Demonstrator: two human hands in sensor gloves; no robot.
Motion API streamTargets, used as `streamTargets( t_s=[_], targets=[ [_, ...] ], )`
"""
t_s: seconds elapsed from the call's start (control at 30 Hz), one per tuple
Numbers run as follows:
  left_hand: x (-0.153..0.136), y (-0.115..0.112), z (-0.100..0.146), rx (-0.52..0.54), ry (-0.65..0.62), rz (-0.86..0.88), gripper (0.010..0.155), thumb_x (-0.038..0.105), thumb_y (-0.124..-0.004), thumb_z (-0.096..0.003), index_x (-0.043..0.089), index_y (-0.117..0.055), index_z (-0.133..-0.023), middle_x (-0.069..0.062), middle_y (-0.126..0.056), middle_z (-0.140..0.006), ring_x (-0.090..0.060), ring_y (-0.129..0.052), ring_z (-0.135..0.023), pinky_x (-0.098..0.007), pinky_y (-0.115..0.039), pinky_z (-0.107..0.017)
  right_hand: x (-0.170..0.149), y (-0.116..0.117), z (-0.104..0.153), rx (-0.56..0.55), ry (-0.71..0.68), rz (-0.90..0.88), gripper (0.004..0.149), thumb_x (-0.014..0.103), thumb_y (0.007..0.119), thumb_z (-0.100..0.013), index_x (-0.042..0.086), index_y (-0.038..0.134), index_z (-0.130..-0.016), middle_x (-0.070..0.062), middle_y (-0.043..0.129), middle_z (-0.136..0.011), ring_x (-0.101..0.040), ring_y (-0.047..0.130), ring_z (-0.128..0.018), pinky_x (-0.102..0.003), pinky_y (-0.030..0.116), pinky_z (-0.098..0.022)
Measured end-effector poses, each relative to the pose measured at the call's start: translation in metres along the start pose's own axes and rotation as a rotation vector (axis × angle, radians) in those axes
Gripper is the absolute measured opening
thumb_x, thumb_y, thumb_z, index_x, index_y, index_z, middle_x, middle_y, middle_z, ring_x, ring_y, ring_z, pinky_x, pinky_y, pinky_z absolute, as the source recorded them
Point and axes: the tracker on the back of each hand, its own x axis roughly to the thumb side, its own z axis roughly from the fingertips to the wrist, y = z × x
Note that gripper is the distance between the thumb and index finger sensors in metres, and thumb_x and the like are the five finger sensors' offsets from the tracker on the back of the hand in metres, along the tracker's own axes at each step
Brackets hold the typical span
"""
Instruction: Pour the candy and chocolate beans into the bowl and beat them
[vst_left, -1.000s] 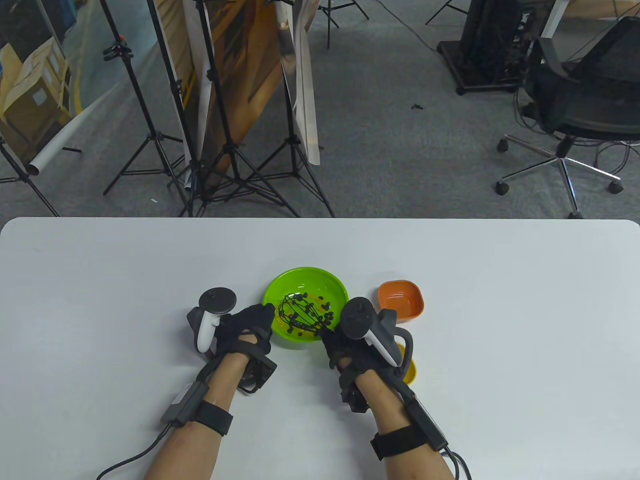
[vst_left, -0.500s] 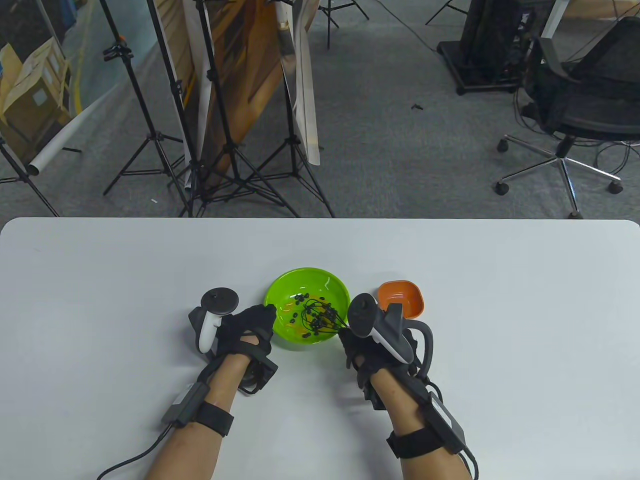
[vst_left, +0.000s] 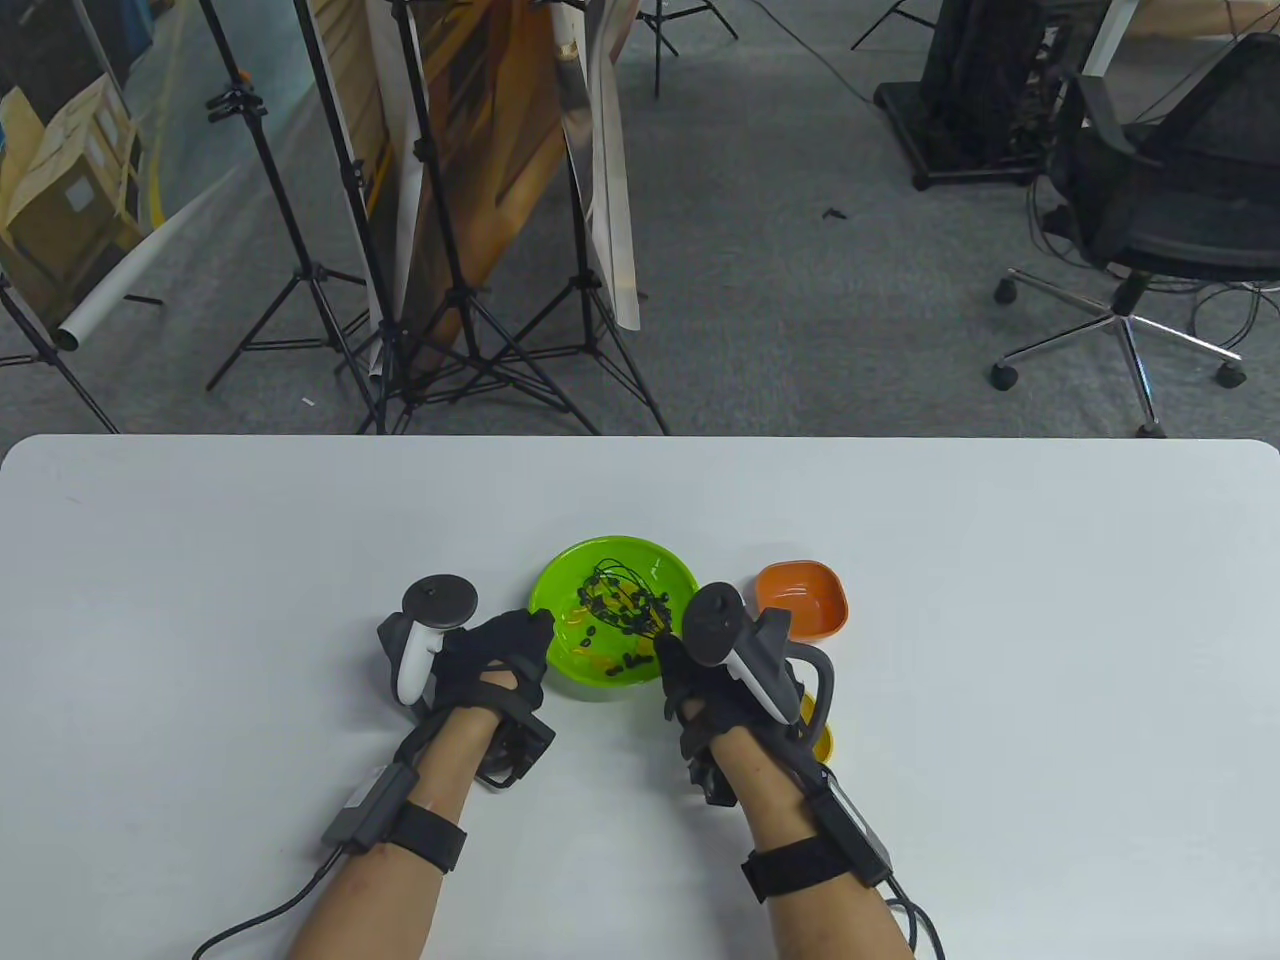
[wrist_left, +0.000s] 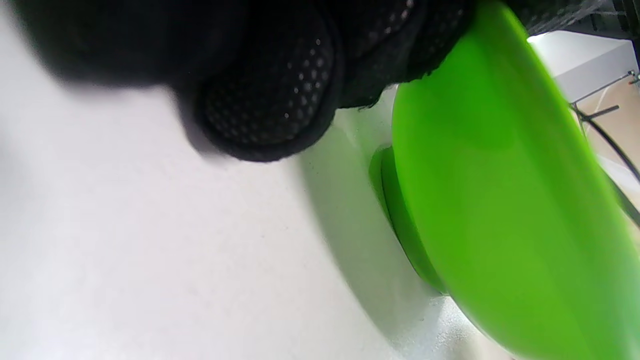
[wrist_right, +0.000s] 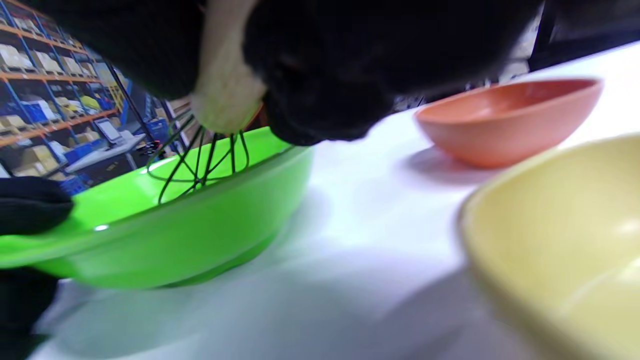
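Bowl (vst_left: 614, 620), green, near the table's (vst_left: 200, 560) near-centre, containing dark beans (vst_left: 640, 605) and orange candy (vst_left: 600, 659). Left hand (vst_left: 495, 655) grips the bowl's left rim, fingers curled at the edge. Right hand (vst_left: 700, 690), fingers closed round the handle, holds a black wire whisk (vst_left: 620, 598) inside the bowl. Orange dish (vst_left: 800, 598) right of the bowl; yellow dish (wrist_right: 560, 235) nearer, mostly under the right hand.

Whisk (vst_left: 625, 605) in bowl (vst_left: 560, 665) (table centre), two dishes (vst_left: 815, 610) right
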Motion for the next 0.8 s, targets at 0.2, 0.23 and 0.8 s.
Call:
streamTargets(
  t_s=[0.2,0.23,0.8],
  targets=[
    [-0.002,0.001,-0.001,-0.006,0.004,0.024,0.045,0.060,-0.065,-0.0477,0.023,-0.081,-0.067,0.009,-0.094,-0.050,-0.015,-0.105,-0.035,-0.024,-0.092,-0.021,0.002,-0.010,0.010,0.035,-0.052,0.031,0.054,0.056,0.082,-0.047,0.012,0.094,-0.076,-0.010,0.101,-0.039,-0.022,0.093,-0.006,-0.038,0.086,0.001],
    [-0.001,0.001,-0.001,-0.002,0.005,0.019,0.045,0.060,-0.064,-0.0477,0.023,-0.081,-0.067,0.009,-0.094,-0.050,-0.015,-0.105,-0.035,-0.024,-0.092,-0.021,0.000,-0.014,0.012,0.033,-0.056,0.031,0.053,0.055,0.084,-0.046,0.012,0.094,-0.075,-0.011,0.101,-0.039,-0.023,0.093,-0.006,-0.038,0.086,0.001],
    [0.001,-0.001,-0.001,-0.003,-0.004,0.001,0.044,0.060,-0.067,-0.0475,0.022,-0.082,-0.065,0.008,-0.095,-0.048,-0.015,-0.105,-0.033,-0.025,-0.092,-0.020,-0.016,-0.032,0.006,-0.076,0.074,0.167,0.056,0.055,0.083,-0.046,0.009,0.092,-0.076,-0.010,0.100,-0.041,-0.022,0.093,-0.009,-0.038,0.086,-0.001]
  ],
)
